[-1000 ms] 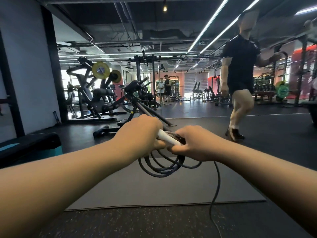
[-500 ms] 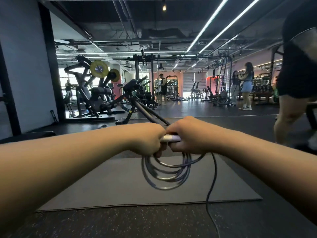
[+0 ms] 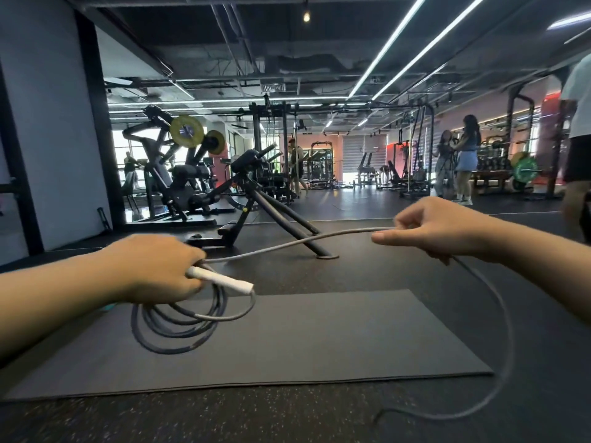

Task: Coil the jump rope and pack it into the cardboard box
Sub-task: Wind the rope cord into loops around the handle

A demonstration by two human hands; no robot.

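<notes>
My left hand is closed around the white handle of a grey jump rope, and several coils hang below it. From that hand a stretch of rope runs up and right to my right hand, which pinches it between thumb and fingers. Beyond the right hand the loose rope curves down to the floor at the lower right. No cardboard box is in view.
A dark exercise mat lies on the rubber floor below my hands. A black bench frame stands just behind it. Weight machines fill the left background. People stand at the right, and one at the frame's right edge.
My hands were together at the handle; now the right hand has slid out to the right along the rope, drawing a length taut. The passer-by has moved off to the right edge.
</notes>
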